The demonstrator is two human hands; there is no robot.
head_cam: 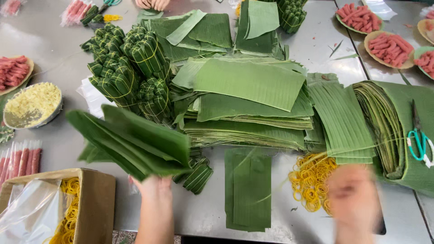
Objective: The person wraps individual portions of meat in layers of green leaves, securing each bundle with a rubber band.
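My left hand (156, 192) grips the near end of a fanned bunch of banana-leaf strips (131, 140), held up over the steel table (54, 58). My right hand (355, 201) is blurred with motion at the lower right, beside a heap of yellow rubber bands (309, 176); I cannot make out its fingers or whether it holds anything. A flat stack of leaf strips (247, 190) lies on the table between my hands. A small wrapped bundle (198, 177) lies just right of my left hand.
Big piles of cut leaves (248, 104) fill the middle; tied leaf bundles (126, 68) are heaped at the left. Scissors (418, 140) rest on folded leaves at the right. Plates of pink sausage pieces (389, 47), a bowl of yellow filling (31, 104) and a cardboard box (92, 199) of bands surround them. Another person's hand (153, 3) shows at the far edge.
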